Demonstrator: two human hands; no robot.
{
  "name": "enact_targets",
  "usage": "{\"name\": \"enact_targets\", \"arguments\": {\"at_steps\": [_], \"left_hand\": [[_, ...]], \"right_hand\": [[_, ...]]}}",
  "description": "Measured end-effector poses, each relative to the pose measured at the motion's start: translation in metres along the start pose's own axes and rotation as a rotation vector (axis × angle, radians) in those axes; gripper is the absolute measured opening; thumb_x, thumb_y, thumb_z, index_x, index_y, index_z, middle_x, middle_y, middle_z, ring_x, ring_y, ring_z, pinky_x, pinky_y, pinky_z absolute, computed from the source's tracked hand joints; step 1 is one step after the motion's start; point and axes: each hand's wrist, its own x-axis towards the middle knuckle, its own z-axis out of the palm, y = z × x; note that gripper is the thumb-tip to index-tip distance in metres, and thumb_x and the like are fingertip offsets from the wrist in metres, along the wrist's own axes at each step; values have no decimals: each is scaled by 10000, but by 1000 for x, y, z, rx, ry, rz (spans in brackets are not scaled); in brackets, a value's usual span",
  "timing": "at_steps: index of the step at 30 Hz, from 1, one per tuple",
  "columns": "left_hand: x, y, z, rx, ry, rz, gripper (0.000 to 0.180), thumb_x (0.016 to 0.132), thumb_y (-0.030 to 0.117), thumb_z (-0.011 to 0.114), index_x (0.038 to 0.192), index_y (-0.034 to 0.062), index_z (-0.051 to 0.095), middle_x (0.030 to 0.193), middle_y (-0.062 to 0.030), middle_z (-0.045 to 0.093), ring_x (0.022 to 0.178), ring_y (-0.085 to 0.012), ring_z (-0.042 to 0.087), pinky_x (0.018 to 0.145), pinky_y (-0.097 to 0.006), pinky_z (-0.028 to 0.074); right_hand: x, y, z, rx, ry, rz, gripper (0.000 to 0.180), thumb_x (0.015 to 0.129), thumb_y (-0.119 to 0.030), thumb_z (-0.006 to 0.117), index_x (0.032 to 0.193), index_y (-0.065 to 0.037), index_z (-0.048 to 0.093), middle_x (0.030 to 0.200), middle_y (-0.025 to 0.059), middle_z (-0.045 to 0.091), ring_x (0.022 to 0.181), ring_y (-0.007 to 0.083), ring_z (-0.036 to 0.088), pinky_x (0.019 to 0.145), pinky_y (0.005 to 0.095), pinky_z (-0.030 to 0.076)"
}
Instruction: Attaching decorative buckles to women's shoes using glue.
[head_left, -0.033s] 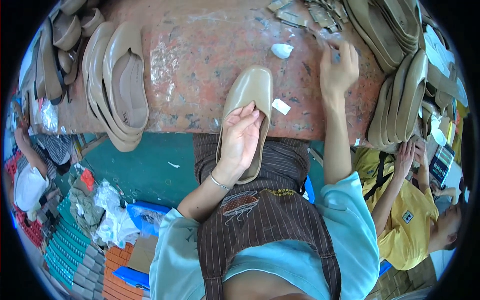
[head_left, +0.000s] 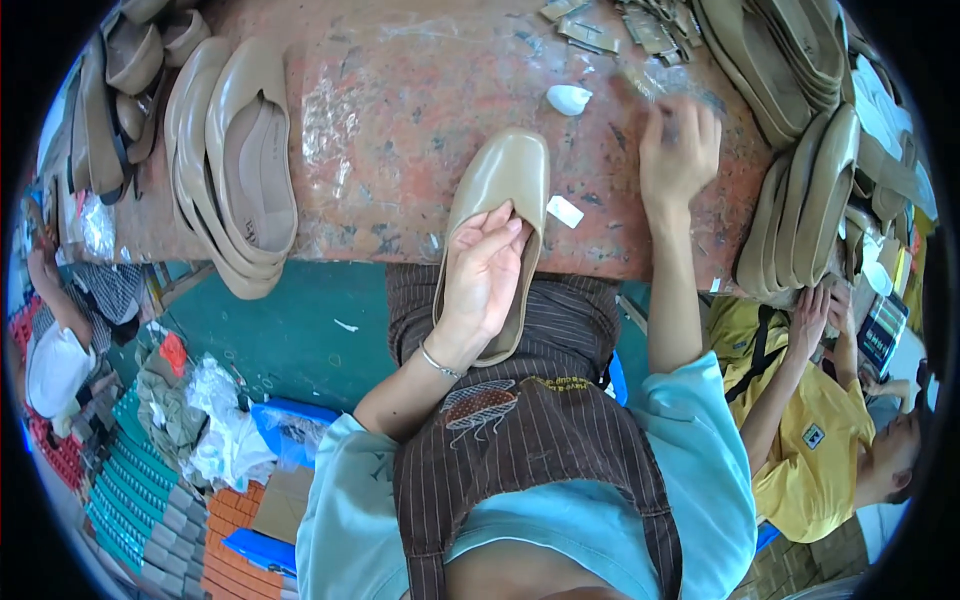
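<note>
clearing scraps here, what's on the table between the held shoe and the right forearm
In the head view, a small white piece lies on the table, close beside the shoe.

On your left, crumpled white plastic (head_left: 225, 430) lies beside a grey-green cloth (head_left: 165, 410) — a small red piece (head_left: 173, 353) near it — with green floor (head_left: 270, 310) close by; on your right is a co-worker (head_left: 812, 470) in a yellow shirt.

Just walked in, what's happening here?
The person's left hand holds a beige slip-on shoe, fingers in its opening, toe over the worn table. The right hand, fingers blurred, is over the table, right of a white lump; whether it holds anything is unclear. Nested shoes sit at left, another group at right.
</note>
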Motion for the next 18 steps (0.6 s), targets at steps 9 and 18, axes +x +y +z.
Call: {"name": "enact_targets", "arguments": {"at_steps": [9,18], "left_hand": [[2,-5,-6,-18,36,3,137,833,-91,569,958,-36,571,1043,-134,634,1032,-197,583,980,-315,432],[1,-6,-4,-32,30,12,171,839,-90,558,1003,-50,584,1036,-124,649,1030,-198,594,1003,-338,427]], "right_hand": [[-23,-3,-17,35,-205,-131,174,771,-36,687,935,-47,629,907,125,641,819,287,591,707,365,481],[-37,-18,-40,23,-173,39,253,794,-36,674,1043,-13,638,920,113,649,829,250,594,735,342,481]]}}
